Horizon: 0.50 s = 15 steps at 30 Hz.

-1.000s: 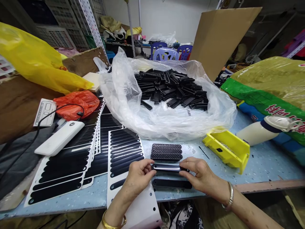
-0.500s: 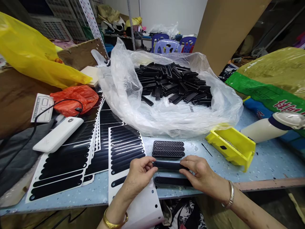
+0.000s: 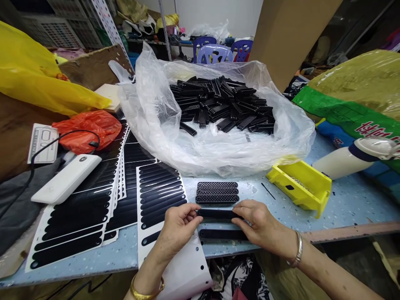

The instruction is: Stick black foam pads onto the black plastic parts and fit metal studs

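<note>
My left hand (image 3: 178,228) pinches the left end of a narrow black strip (image 3: 215,214) with rounded ends. At its other end, the thumb and fingers of my right hand (image 3: 264,227) close on the strip. Nearer the table edge lies a similar black bar (image 3: 220,235), its right end partly hidden by my right hand. Just beyond the held strip sit several black latticed bars (image 3: 217,192), side by side. A white backing sheet with black strip stickers (image 3: 161,196) reaches under my left forearm. Whether the held strip lies on another piece I cannot tell.
A clear plastic bag (image 3: 206,160) full of black bars (image 3: 218,104) spreads across the back. To the right are a yellow bin (image 3: 300,187) and a white bottle (image 3: 336,163). More sticker sheets (image 3: 84,212) and a white power bank (image 3: 67,179) lie left.
The whole view has shifted slightly, with things appearing further left. Both hands keep their hold on the strip, with little change in their grip.
</note>
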Each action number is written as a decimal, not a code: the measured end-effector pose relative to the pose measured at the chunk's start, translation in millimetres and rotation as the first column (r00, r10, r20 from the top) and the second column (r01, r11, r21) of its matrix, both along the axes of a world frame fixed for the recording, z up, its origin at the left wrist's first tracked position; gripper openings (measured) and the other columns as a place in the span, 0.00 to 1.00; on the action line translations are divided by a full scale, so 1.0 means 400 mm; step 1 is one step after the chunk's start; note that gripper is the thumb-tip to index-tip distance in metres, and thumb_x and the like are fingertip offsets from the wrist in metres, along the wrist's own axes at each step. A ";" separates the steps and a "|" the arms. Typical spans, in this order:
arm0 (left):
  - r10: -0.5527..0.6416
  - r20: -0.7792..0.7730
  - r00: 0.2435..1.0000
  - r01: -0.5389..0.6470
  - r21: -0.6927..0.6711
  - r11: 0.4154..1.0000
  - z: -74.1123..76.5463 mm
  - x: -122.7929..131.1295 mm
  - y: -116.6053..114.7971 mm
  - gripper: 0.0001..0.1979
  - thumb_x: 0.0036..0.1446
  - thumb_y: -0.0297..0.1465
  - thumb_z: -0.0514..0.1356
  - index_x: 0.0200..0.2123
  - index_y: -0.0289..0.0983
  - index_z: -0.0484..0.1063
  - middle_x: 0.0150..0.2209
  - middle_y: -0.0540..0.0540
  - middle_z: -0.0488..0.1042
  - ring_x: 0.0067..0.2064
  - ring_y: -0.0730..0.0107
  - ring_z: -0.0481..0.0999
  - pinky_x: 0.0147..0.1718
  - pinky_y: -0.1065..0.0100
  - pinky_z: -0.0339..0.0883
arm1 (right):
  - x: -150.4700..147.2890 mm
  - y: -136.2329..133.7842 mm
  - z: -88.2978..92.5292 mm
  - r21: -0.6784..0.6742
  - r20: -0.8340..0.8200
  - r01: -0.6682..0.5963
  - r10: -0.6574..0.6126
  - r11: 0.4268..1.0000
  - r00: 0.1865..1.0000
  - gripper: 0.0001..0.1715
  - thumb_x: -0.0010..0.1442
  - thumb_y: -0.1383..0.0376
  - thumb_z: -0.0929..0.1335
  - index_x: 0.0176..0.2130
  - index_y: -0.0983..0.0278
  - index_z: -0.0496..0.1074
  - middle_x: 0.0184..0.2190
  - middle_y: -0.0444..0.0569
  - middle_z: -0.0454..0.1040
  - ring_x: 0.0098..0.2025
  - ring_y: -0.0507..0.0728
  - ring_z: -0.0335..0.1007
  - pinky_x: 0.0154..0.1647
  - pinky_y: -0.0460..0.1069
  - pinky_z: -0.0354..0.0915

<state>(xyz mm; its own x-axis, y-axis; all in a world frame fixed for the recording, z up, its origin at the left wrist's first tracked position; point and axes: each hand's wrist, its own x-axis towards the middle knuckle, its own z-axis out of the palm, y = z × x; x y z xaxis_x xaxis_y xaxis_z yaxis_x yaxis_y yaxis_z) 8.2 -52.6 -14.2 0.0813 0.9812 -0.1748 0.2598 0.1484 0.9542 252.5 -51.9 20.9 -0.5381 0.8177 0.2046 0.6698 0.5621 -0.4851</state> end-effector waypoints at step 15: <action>0.013 -0.013 1.000 -0.013 -0.004 1.000 0.003 -0.002 -0.001 0.10 0.45 0.30 0.65 0.34 0.35 0.80 0.23 0.49 0.74 0.26 0.72 0.72 0.25 0.73 0.67 | -0.002 -0.004 0.004 -0.013 0.036 -0.002 0.003 1.000 0.999 0.07 0.60 0.72 0.66 0.36 0.67 0.75 0.31 0.53 0.75 0.35 0.57 0.72 0.38 0.50 0.69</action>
<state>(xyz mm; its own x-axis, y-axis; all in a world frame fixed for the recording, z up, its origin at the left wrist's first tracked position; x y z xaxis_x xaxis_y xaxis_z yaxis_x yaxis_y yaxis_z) 7.2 -53.0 -12.9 0.0666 0.9815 -0.1797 0.2707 0.1555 0.9500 251.6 -53.6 22.6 -0.5469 0.8188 0.1743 0.6858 0.5576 -0.4678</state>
